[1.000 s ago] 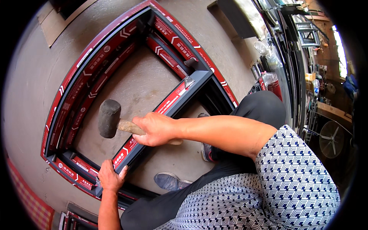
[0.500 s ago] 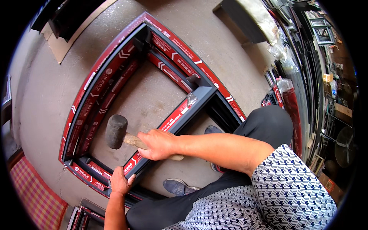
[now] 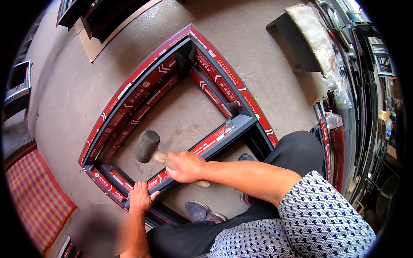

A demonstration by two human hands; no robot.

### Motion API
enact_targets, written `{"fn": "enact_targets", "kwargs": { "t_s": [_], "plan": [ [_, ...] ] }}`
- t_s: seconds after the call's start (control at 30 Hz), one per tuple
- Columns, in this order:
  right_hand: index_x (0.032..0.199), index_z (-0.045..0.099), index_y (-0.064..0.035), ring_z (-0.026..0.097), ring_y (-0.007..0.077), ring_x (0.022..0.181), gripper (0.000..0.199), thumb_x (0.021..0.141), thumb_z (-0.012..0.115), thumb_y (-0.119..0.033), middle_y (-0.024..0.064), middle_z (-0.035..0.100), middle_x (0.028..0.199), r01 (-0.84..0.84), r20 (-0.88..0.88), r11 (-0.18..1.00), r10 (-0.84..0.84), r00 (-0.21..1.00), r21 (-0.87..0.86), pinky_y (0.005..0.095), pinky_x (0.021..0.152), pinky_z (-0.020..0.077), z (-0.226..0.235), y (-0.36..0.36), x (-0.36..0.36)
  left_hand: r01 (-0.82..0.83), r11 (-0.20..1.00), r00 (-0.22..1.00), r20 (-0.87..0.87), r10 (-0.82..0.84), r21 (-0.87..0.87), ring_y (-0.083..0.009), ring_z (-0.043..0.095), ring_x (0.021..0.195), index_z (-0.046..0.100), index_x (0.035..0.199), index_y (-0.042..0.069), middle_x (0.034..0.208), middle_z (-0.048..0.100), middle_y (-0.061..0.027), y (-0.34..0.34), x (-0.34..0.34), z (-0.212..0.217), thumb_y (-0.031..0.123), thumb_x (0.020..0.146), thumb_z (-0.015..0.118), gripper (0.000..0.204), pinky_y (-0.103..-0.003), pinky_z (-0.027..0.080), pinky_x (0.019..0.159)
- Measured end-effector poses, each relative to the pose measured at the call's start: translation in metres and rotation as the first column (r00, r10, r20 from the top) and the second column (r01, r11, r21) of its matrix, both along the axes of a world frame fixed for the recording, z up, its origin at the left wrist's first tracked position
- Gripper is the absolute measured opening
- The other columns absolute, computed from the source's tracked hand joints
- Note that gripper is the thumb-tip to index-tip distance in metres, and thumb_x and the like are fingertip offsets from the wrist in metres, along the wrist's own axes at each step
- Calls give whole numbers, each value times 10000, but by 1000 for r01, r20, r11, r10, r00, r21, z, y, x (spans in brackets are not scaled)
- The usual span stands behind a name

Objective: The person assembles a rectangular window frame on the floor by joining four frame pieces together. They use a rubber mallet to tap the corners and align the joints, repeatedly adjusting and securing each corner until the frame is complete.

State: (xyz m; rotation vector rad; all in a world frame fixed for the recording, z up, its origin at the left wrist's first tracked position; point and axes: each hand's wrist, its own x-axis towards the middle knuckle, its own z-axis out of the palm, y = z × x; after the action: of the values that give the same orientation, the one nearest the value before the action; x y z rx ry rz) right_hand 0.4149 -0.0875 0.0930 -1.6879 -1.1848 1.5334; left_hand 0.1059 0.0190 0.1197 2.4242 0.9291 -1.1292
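A grey metal window frame [image 3: 246, 120], covered with red protective film, rests on the floor before me, a crossbar [image 3: 205, 145] running across it. My right hand [image 3: 186, 167] is wrapped around the wooden handle of a rubber mallet [image 3: 147, 146]. The black mallet head is to the left of that hand, over the opening inside the frame. At the crossbar's near left end, my left hand [image 3: 141, 196] grips the frame, fingers over the bar and thumb along its side. A scrap of clear plastic [image 3: 229, 127] clings near the crossbar's other end.
A plastic-covered dark block [image 3: 307, 41] stands at far right, beside long dark profiles [image 3: 359, 107] stacked along that side. Dark frame pieces [image 3: 112, 19] lie on cardboard at far left. A checked cloth [image 3: 38, 193] is at left. A blurred patch [image 3: 103, 230] hides the lower left.
My view has shifted, so the frame appears farther right and lower. Both hands keep their holds, with the mallet still over the opening. A blurred patch has appeared beside my left forearm.
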Motion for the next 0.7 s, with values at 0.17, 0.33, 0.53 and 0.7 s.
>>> {"fn": "enact_targets", "kwargs": {
  "t_s": [0.17, 0.33, 0.53, 0.7],
  "plan": [
    [1134, 602, 44, 737, 530, 894, 420, 986, 672, -343, 322, 741, 890, -30, -6, 999, 29, 1000, -30, 604, 844, 597, 6, 1, 6, -23, 998, 989, -143, 32, 65, -359, 629, 1226, 596, 1298, 38, 1239, 660, -167, -9, 16, 9, 692, 963, 651, 737, -517, 480, 1049],
    [1138, 607, 42, 743, 518, 935, 416, 990, 668, -341, 324, 747, 930, -34, -24, 996, 33, 999, -78, 592, 872, 596, 1, 6, 3, -65, 997, 974, -212, 74, 52, -380, 607, 1295, 567, 1333, 26, 1302, 640, -194, -13, 28, 16, 652, 998, 633, 713, -542, 466, 1108],
    [1124, 605, 67, 728, 542, 927, 464, 986, 680, -369, 354, 728, 921, 107, -22, 990, -110, 994, -87, 589, 870, 583, -16, 8, -10, -76, 997, 992, -96, 76, 8, -386, 645, 1207, 613, 1277, 22, 1225, 677, -191, -5, 13, 12, 688, 973, 647, 733, -523, 504, 1036],
    [1128, 609, 90, 719, 549, 982, 459, 985, 682, -340, 382, 719, 965, 211, 54, 963, -204, 977, -167, 592, 910, 571, -4, 16, -5, -149, 966, 949, 245, 199, -209, -431, 659, 1160, 639, 1317, -7, 1208, 678, -223, 57, 37, 19, 595, 921, 784, 735, -510, 536, 1015]
  ]
}}
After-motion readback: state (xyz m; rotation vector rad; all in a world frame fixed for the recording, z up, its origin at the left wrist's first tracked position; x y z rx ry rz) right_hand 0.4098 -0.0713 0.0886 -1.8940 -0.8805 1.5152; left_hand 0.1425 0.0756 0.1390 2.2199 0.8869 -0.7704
